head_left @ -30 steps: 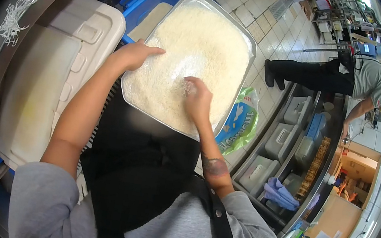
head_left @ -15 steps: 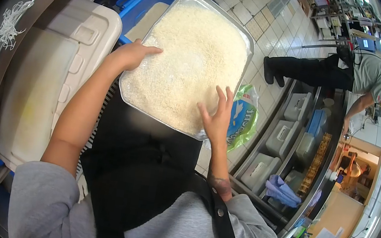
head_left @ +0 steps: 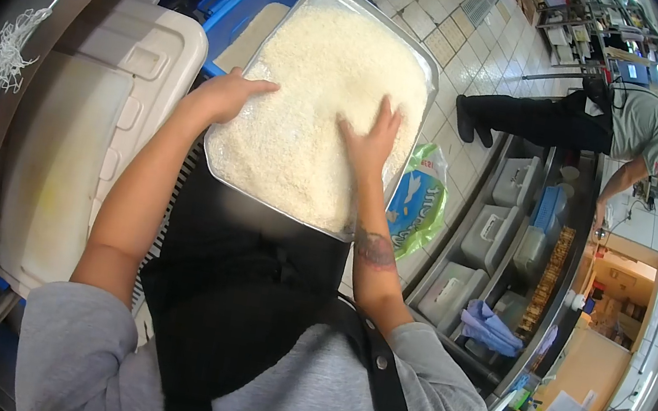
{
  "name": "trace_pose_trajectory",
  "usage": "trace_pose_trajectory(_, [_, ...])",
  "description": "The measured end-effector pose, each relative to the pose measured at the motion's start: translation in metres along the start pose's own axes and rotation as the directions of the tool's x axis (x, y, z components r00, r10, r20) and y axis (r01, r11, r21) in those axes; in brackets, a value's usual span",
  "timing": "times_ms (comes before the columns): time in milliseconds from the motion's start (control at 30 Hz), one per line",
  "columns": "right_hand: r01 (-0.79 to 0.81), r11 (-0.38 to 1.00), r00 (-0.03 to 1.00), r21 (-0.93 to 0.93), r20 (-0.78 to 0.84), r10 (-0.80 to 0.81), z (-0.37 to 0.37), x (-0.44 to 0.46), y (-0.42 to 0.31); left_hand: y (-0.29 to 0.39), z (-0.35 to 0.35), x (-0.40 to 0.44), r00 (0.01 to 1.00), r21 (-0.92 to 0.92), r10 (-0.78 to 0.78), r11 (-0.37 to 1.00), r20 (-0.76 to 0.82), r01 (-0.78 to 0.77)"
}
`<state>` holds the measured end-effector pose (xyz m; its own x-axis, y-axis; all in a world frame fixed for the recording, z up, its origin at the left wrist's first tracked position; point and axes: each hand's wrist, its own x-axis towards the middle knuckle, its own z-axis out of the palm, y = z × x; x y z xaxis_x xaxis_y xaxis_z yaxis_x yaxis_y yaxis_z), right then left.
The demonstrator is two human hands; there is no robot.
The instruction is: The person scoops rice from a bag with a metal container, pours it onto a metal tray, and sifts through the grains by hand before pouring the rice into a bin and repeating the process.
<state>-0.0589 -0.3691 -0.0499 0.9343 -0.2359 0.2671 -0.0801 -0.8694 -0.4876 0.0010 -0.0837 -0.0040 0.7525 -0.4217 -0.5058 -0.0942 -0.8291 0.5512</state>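
Note:
A metal tray (head_left: 219, 169) in front of my body holds a wide layer of pale crumbs (head_left: 314, 76). My left hand (head_left: 230, 95) is at the tray's left edge, its thumb stretched over the crumbs and its other fingers hidden under the rim; it grips the tray. Over the right part of the crumbs is my right hand (head_left: 371, 139), open, with its fingers spread and nothing held. Whether its fingertips touch the crumbs is hard to tell.
Behind the tray stands a blue tub (head_left: 235, 9). A lidded white container (head_left: 179, 39) is at the left. A green and blue bag (head_left: 423, 203) lies on the right. Farther right, a co-worker (head_left: 646, 134) leans over a counter with grey bins (head_left: 482, 237).
My right hand has let go of a pinch of crumbs, spread its fingers and moved up over the tray from its lower right edge. My left hand has stayed at the left edge.

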Motion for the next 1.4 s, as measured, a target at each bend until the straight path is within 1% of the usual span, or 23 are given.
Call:
trace_pose_trajectory(33, [-0.002, 1.0, 1.0, 0.019, 0.002, 0.002, 0.004, 0.004, -0.004, 0.0, 0.001, 0.0, 1.0, -0.011, 0.002, 1.0, 0.003, -0.002])
trace_pose_trajectory(133, [0.097, 0.994, 0.991, 0.042, 0.092, -0.1, 0.009, -0.002, -0.026, -0.003, 0.002, 0.003, 1.0, -0.035, 0.008, 0.999, 0.0, -0.008])
trace_pose_trajectory(167, [0.154, 0.986, 0.982, 0.066, 0.101, -0.16, 0.007, -0.007, -0.037, -0.006, 0.003, 0.004, 1.0, -0.037, 0.011, 0.999, -0.004, -0.011])
trace_pose_trajectory(267, [0.285, 0.95, 0.908, 0.129, 0.282, -0.311, 0.0, -0.031, -0.044, -0.008, 0.005, 0.005, 1.0, -0.035, 0.025, 0.999, -0.01, -0.026])
trace_pose_trajectory(400, [0.32, 0.938, 0.899, 0.133, 0.271, -0.345, -0.021, -0.049, -0.027, -0.005, 0.005, 0.005, 1.0, 0.009, -0.004, 1.0, -0.023, 0.004])
trace_pose_trajectory(433, [0.284, 0.951, 0.934, 0.122, 0.191, -0.303, -0.024, -0.047, -0.02, -0.004, 0.004, 0.004, 1.0, 0.007, -0.007, 1.0, -0.018, 0.007])
trace_pose_trajectory(500, [0.142, 0.985, 0.984, 0.099, 0.095, -0.152, -0.032, -0.036, -0.003, -0.003, 0.003, 0.003, 1.0, 0.001, -0.012, 1.0, -0.013, 0.012])
trace_pose_trajectory(533, [0.155, 0.986, 0.986, 0.061, 0.058, -0.158, -0.042, -0.028, 0.002, -0.003, 0.005, 0.004, 1.0, 0.001, -0.009, 1.0, -0.014, 0.009])
trace_pose_trajectory(567, [-0.166, 0.982, 0.965, 0.086, 0.221, 0.144, -0.054, -0.018, 0.007, -0.006, 0.006, 0.006, 1.0, 0.002, -0.006, 1.0, -0.016, 0.006])
trace_pose_trajectory(600, [-0.468, 0.882, 0.827, 0.058, 0.38, 0.414, -0.071, -0.004, -0.006, -0.007, 0.007, 0.008, 1.0, 0.001, -0.007, 1.0, -0.02, 0.007])
trace_pose_trajectory(633, [-0.486, 0.828, 0.849, 0.282, 0.378, 0.37, -0.08, 0.001, -0.016, -0.008, 0.006, 0.007, 1.0, -0.013, -0.006, 1.0, -0.02, 0.006])
trace_pose_trajectory(667, [-0.482, 0.727, 0.87, 0.489, 0.365, 0.331, -0.089, 0.004, -0.025, -0.008, 0.006, 0.007, 1.0, -0.027, -0.004, 1.0, -0.017, 0.004])
trace_pose_trajectory(700, [-0.454, 0.587, 0.891, 0.67, 0.341, 0.299, -0.097, 0.006, -0.033, -0.007, 0.006, 0.007, 1.0, -0.039, 0.001, 0.999, -0.013, -0.001])
trace_pose_trajectory(833, [-0.248, 0.601, 0.969, 0.76, 0.2, 0.147, -0.118, 0.014, -0.051, -0.005, 0.006, 0.007, 1.0, -0.024, -0.023, 0.999, -0.006, 0.023])
trace_pose_trajectory(933, [-0.243, 0.605, 0.97, 0.758, 0.206, 0.132, -0.124, 0.012, -0.061, -0.007, 0.006, 0.008, 1.0, -0.016, -0.021, 1.0, -0.014, 0.021])
trace_pose_trajectory(1033, [-0.19, 0.739, 0.979, 0.646, 0.183, 0.092, -0.121, 0.004, -0.066, -0.007, 0.007, 0.008, 1.0, -0.013, -0.019, 1.0, -0.017, 0.019])
trace_pose_trajectory(1100, [-0.116, 0.894, 0.981, 0.432, 0.189, 0.036, -0.114, -0.004, -0.062, -0.009, 0.009, 0.009, 1.0, -0.003, -0.015, 1.0, -0.021, 0.015])
trace_pose_trajectory(1133, [-0.072, 0.947, 0.98, 0.314, 0.197, 0.009, -0.109, -0.009, -0.06, -0.008, 0.009, 0.009, 1.0, -0.001, -0.012, 1.0, -0.021, 0.012])
trace_pose_trajectory(1167, [0.019, 0.975, 0.979, 0.223, 0.195, -0.064, -0.103, -0.016, -0.06, -0.008, 0.008, 0.008, 1.0, 0.002, -0.009, 1.0, -0.021, 0.009])
trace_pose_trajectory(1267, [0.218, 0.976, 0.925, 0.009, 0.318, -0.209, -0.069, -0.047, -0.067, -0.008, 0.007, 0.008, 1.0, -0.001, 0.001, 1.0, -0.026, -0.001])
trace_pose_trajectory(1333, [0.261, 0.962, 0.836, 0.075, 0.481, -0.265, -0.049, -0.07, -0.077, -0.011, 0.009, 0.01, 0.999, -0.001, 0.013, 1.0, -0.032, -0.013])
trace_pose_trajectory(1367, [0.364, 0.926, 0.788, 0.1, 0.498, -0.363, -0.039, -0.078, -0.08, -0.013, 0.01, 0.012, 0.999, 0.004, 0.024, 1.0, -0.036, -0.024])
trace_pose_trajectory(1400, [0.437, 0.894, 0.761, 0.099, 0.489, -0.426, -0.032, -0.082, -0.077, -0.015, 0.011, 0.012, 0.999, 0.009, 0.036, 0.999, -0.04, -0.035])
